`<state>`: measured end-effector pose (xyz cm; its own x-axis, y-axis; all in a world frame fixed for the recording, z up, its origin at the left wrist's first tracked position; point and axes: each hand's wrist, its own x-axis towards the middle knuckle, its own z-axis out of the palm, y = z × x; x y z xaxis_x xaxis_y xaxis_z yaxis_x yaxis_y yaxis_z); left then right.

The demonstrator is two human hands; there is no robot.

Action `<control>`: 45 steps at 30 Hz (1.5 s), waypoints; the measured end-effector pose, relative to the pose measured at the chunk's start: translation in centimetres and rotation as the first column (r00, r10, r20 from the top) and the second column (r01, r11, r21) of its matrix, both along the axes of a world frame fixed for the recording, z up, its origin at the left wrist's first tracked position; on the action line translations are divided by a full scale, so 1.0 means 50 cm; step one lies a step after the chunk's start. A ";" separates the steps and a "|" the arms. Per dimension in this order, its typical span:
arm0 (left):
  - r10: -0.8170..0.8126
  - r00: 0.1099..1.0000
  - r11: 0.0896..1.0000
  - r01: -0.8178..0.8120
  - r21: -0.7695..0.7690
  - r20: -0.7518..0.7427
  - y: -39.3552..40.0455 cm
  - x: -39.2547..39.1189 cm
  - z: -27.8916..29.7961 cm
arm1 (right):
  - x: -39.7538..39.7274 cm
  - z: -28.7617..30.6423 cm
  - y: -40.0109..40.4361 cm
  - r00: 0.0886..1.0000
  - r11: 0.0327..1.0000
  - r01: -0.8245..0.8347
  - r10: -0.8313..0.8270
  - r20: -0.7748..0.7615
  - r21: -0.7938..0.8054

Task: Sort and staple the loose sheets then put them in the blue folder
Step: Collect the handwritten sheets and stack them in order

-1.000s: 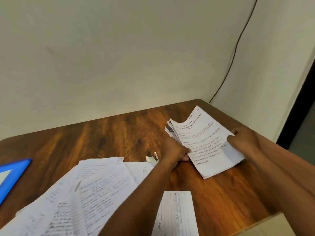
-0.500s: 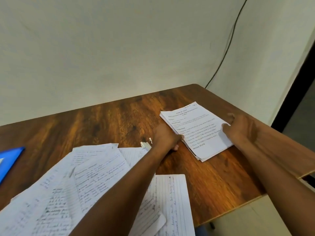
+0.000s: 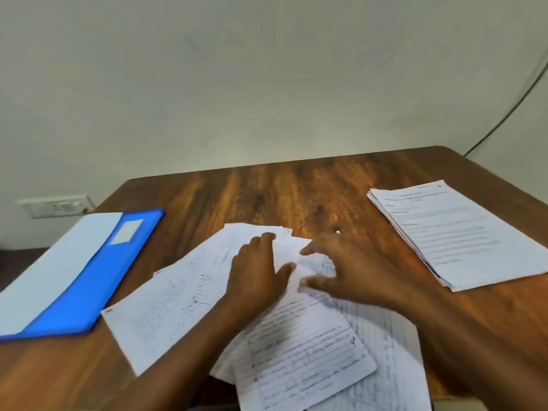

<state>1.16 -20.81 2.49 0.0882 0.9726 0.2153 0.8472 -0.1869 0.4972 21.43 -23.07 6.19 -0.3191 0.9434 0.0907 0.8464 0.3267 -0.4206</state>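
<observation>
Right hand (image 3: 353,268) motion-blurred, finger outlines smeared; whether it touches handwritten sheets (image 3: 296,351) cannot tell. Handwriting on sheets illegible. Left hand (image 3: 255,274) covers middle of pile. Blue folder (image 3: 98,280) cut by left edge. Printed stack (image 3: 456,235) clipped at right edge, text unreadable. Small white object (image 3: 337,231) behind right hand mostly hidden, unidentifiable.

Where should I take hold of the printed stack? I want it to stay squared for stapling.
Pinch the printed stack at its near right corner, coming from the right: it lies flat, that corner reaches the table edge, nothing crowds it.
</observation>
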 end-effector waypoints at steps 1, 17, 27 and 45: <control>0.027 0.990 0.998 -0.035 -0.057 -0.138 -0.016 -0.023 -0.015 | -0.017 -0.013 -0.010 0.997 0.997 -0.054 0.057 0.059 -0.053; 0.004 0.977 0.989 -0.035 -0.142 -0.213 0.097 -0.186 -0.077 | -0.146 -0.134 0.092 0.963 0.995 -0.103 0.103 0.248 -0.011; 0.145 0.982 0.986 -0.134 -0.096 0.122 0.243 -0.204 -0.039 | -0.158 -0.101 0.271 0.900 0.976 0.206 -0.216 -0.379 -0.065; 0.068 0.745 0.984 -0.158 0.077 0.663 0.262 -0.234 -0.045 | -0.133 -0.144 0.330 0.580 0.952 0.238 -0.299 -0.758 -0.193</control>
